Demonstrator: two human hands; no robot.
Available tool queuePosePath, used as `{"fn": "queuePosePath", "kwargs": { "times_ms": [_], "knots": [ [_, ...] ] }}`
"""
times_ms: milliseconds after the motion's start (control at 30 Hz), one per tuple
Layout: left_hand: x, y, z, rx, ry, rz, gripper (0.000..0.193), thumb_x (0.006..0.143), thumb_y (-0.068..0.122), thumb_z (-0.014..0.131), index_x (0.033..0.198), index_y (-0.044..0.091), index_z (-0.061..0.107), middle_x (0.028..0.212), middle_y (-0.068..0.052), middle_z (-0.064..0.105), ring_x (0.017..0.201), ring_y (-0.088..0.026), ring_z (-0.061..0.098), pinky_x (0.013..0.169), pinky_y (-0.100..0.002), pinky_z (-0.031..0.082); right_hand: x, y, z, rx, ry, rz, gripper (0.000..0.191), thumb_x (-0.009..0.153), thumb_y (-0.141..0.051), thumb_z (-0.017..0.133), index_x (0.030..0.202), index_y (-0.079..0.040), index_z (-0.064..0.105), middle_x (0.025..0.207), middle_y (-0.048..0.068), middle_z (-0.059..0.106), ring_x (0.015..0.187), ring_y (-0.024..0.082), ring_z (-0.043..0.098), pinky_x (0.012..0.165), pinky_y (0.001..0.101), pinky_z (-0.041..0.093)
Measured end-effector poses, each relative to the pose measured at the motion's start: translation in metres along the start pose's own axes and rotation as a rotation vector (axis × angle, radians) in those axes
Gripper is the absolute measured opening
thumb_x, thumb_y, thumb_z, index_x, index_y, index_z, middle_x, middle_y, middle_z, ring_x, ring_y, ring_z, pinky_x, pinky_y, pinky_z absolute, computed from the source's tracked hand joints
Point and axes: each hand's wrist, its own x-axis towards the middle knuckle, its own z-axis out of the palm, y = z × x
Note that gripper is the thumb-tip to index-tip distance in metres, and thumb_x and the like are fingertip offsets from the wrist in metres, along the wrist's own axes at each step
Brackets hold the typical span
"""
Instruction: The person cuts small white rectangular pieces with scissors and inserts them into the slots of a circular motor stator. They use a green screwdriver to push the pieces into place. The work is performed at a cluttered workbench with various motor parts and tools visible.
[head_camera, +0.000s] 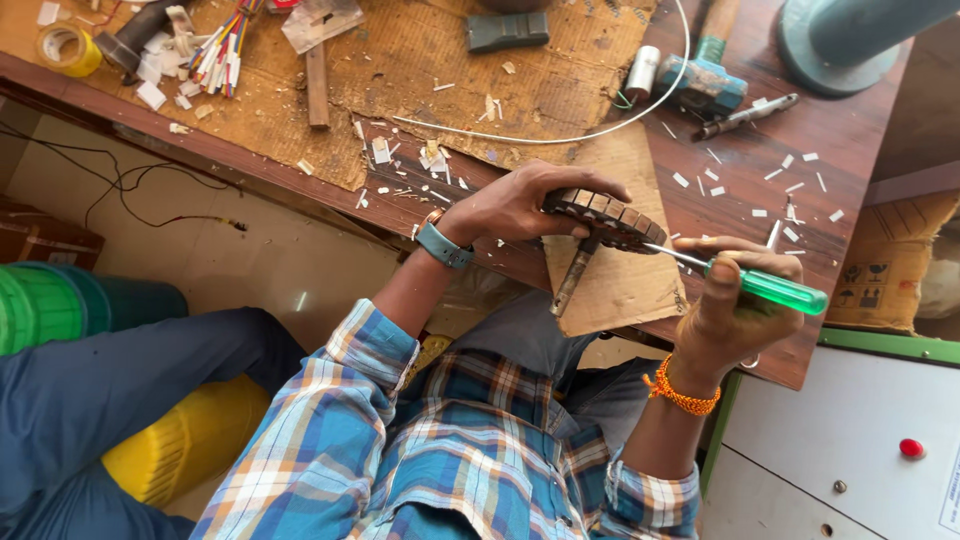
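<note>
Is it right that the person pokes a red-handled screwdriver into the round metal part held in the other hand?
Not quite: the screwdriver has a green handle, not red. The head view shows the right hand holding it with its tip at the round metal part, which the left hand grips.

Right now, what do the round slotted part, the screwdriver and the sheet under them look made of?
Round slotted part in the left hand: dull brownish metal, seemingly segmented, on a steel-looking shaft.
Screwdriver in the right hand: translucent green handle, likely plastic, with a thin shiny metal shank.
Sheet: brown corrugated cardboard, worn and torn at the edges.
</note>
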Motion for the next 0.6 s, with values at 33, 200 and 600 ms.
{"fn": "queuePosePath", "kwargs": {
  "times_ms": [33,200,600],
  "knots": [
    [0.000,0.002,-0.003,-0.004,-0.003,0.000,0.061,0.085,0.004,0.084,0.141,0.016,0.062,0.131,-0.007,0.073,0.119,-0.025,0.071,0.099,-0.040,0.057,0.003,0.001,0.003,-0.010,-0.034,0.001,0.046,0.103,-0.037,0.081,0.107,0.002,0.056,0.096,0.021,0.072,0.084,0.030,0.078,0.077,0.0398,0.070],
    [0.001,0.006,-0.011,0.031,-0.034,0.011,0.059,0.084,0.004,0.083,0.139,0.017,0.064,0.120,-0.007,0.075,0.105,-0.025,0.071,0.089,-0.040,0.055,0.004,0.001,0.016,0.014,-0.071,0.052,0.041,0.103,-0.026,0.086,0.111,0.005,0.060,0.106,0.023,0.071,0.093,0.031,0.078,0.082,0.0394,0.069],
    [0.020,0.019,-0.005,0.245,-0.022,0.014,0.060,0.082,0.020,0.084,0.138,0.023,0.060,0.104,-0.006,0.075,0.088,-0.027,0.072,0.076,-0.042,0.055,0.011,-0.006,0.034,-0.366,-0.209,0.102,0.032,0.109,-0.020,0.084,0.110,0.005,0.065,0.109,0.015,0.072,0.105,0.015,0.073,0.093,0.0250,0.060]
  ]
}}
